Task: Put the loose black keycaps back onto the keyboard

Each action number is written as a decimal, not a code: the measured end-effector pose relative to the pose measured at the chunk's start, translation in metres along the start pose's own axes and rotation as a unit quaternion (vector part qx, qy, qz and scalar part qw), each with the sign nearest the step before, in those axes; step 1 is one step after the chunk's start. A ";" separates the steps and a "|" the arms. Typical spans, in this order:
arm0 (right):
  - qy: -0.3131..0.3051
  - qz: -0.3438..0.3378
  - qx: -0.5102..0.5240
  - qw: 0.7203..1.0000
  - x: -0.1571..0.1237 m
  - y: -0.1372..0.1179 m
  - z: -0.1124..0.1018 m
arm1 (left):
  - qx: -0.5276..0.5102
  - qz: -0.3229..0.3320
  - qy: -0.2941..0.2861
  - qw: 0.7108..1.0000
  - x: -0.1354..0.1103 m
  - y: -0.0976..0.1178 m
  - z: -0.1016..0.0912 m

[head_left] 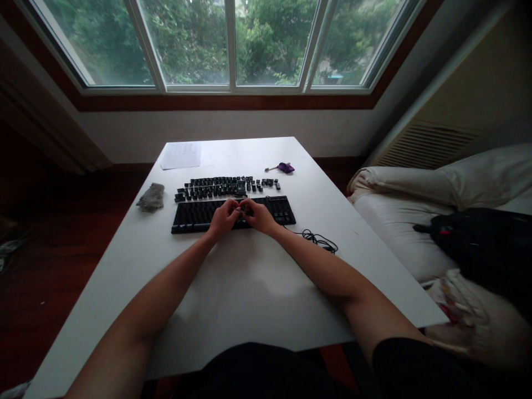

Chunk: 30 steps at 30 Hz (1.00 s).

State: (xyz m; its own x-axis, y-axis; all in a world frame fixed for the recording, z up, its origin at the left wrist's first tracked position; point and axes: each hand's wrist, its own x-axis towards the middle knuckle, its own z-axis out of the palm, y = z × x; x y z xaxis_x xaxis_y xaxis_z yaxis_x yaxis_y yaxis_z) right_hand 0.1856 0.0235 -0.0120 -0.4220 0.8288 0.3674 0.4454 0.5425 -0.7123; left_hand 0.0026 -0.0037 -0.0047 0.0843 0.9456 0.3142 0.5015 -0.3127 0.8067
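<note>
Left hand (223, 218) and right hand (258, 216) meet, fingers curled, over black rectangular keyboard (190, 215); any held item indiscernible. White paper sheet (182, 155): text illegible. White bench (236, 288) faces white-framed glass window (189, 47).

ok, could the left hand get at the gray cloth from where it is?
Probably yes: between the left hand and the gray cloth I see only the low left end of the keyboard and tabletop, though its fingers are close against the right hand.
</note>
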 end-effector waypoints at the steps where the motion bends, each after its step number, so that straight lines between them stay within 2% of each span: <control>1: -0.001 0.000 0.000 1.000 0.000 0.000 0.000 | 0.003 0.000 0.000 1.000 0.000 0.000 0.000; 30: -0.009 -0.002 -0.021 1.000 -0.001 -0.003 0.000 | 0.023 0.017 -0.004 1.000 -0.001 0.002 0.000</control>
State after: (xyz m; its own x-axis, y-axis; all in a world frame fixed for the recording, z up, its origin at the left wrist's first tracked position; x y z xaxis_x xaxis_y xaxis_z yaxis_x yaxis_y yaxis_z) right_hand 0.1849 0.0214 -0.0100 -0.4380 0.8241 0.3591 0.4765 0.5516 -0.6847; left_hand 0.0038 -0.0053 -0.0034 0.1092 0.9349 0.3377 0.5367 -0.3414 0.7716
